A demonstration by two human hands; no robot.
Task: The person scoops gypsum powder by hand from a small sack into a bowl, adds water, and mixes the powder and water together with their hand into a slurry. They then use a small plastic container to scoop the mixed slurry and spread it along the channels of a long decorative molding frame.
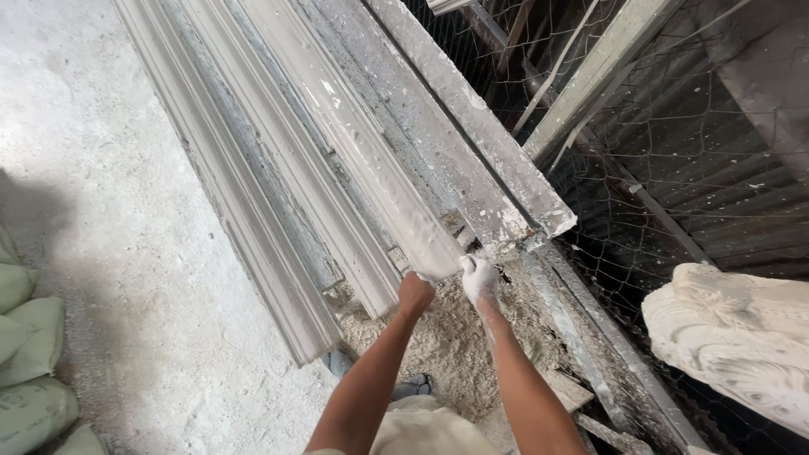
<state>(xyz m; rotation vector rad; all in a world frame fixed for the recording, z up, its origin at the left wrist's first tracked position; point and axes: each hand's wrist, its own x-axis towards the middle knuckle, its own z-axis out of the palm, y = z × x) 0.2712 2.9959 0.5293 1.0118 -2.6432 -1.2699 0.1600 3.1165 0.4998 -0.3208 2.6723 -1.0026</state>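
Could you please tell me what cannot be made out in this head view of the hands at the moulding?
- Left hand: fingers hidden under the long wet white plaster moulding.
- Right hand: plaster-coated, grip unclear.
- Moulding's far end: cut off by top edge.
- Green sacks: cut by left edge.

Wet, glossy plaster moulding (371,160); rough, crusted wooden bench (472,160); dusty matt concrete floor (109,211)

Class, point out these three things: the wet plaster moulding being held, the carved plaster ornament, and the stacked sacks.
wet plaster moulding (371,152), head view, mid-length of its glossy face
carved plaster ornament (742,337), head view, its middle
stacked sacks (29,371), head view, a middle sack
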